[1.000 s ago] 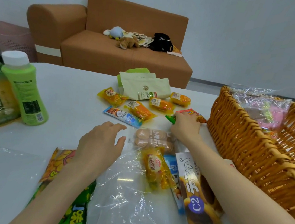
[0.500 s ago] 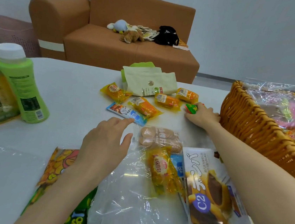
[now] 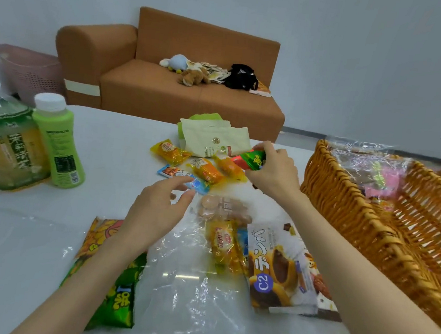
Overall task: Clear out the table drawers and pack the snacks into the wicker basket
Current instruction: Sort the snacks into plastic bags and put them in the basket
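My right hand (image 3: pixel 273 173) is closed around the green-and-red snack packet (image 3: pixel 251 160), which pokes out of my fingers toward 10 o'clock. The wicker basket (image 3: pixel 346 208) stands at that hand's 3 o'clock. My left hand (image 3: pixel 154 208) hovers with relaxed fingers, a blue packet (image 3: pixel 169 171) at its 12 o'clock.

A brown sofa (image 3: pixel 167 92) holds a blue plush (image 3: pixel 177 61), a brown plush (image 3: pixel 194 76), loose papers (image 3: pixel 211 70) and a black bag (image 3: pixel 242 76) on its seat; a pink hamper (image 3: pixel 29 71) stands just beside its armrest
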